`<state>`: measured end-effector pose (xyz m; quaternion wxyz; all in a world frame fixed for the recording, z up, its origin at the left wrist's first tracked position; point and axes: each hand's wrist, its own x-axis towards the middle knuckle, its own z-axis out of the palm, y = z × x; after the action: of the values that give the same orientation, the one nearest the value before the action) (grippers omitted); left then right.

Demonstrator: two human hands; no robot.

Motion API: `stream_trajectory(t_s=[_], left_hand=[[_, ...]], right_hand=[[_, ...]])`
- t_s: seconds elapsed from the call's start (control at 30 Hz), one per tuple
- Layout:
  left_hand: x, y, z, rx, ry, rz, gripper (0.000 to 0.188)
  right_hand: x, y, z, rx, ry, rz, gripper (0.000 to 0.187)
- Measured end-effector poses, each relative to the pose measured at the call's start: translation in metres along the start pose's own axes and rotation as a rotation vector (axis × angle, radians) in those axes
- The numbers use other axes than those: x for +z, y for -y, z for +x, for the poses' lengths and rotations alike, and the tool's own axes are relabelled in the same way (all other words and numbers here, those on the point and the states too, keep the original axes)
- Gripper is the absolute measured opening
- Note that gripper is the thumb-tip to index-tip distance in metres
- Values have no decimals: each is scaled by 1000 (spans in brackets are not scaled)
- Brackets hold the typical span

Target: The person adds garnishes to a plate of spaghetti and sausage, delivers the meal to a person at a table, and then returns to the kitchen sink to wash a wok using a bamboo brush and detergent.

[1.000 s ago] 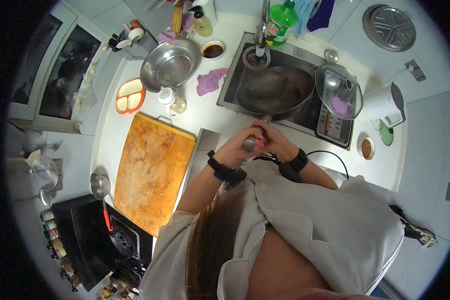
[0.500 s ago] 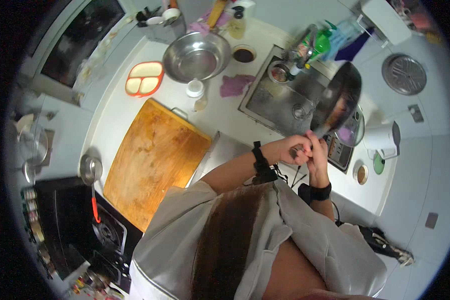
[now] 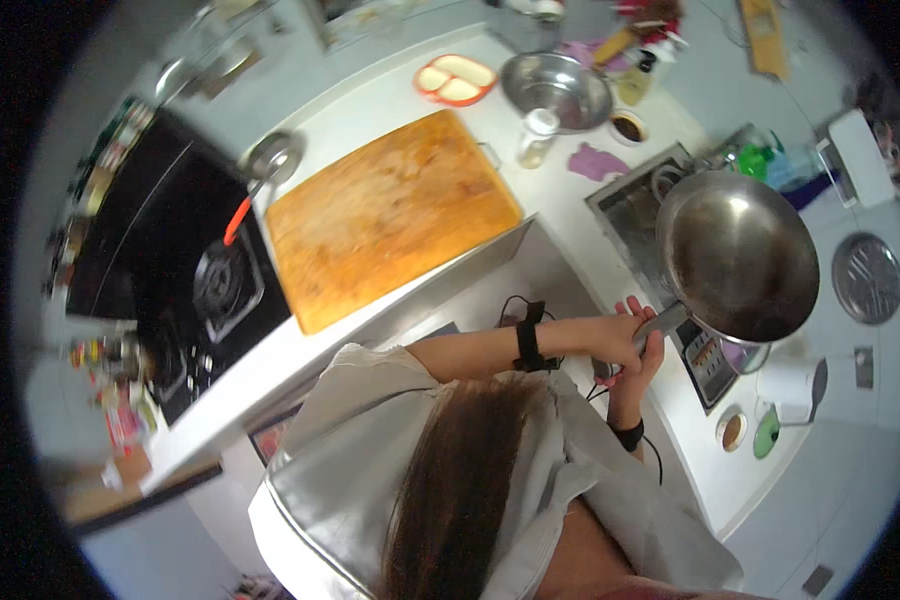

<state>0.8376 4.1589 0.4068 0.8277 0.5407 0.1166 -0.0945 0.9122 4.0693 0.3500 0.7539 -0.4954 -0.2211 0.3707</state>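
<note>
A round steel wok (image 3: 738, 255) with curved sides and a long handle hangs over the sink's right part and the counter, its shiny inside facing up. Both my hands are on its handle. My left hand (image 3: 620, 338) has its fingers partly raised but grips the handle with the palm side. My right hand (image 3: 649, 368) wraps the same handle close beside it, nearer the pan. The steel sink (image 3: 630, 232) lies partly hidden behind the wok.
To the left lie a wooden cutting board (image 3: 390, 215) and a black gas stove (image 3: 175, 255). An orange-handled ladle (image 3: 238, 218) bridges them. Behind stand a steel basin (image 3: 558, 88), a divided plate (image 3: 453, 80) and a white-capped jar (image 3: 538, 138). A white jug (image 3: 790, 388) stands right.
The wok has gone from tilted on its edge over the sink to nearly level, with its inside facing up. My view has turned toward the stove. Both hands stay on the handle.
</note>
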Motion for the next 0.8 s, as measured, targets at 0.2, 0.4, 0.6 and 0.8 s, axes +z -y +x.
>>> stream_trajectory(t_s=[0.2,0.4,0.6,0.8], left_hand=[[61,24,-85,231,-483,128,50],[94,38,-195,236,-686,32,62],[116,66,-338,159,-1096,61,63],[130,133,-478,141,-1526,34,66]], right_hand=[[41,19,-69,129,270,47,51],[111,4,-117,230,617,109,48],[225,-26,-187,414,1008,82,43],[347,-92,-296,577,1290,47,17]])
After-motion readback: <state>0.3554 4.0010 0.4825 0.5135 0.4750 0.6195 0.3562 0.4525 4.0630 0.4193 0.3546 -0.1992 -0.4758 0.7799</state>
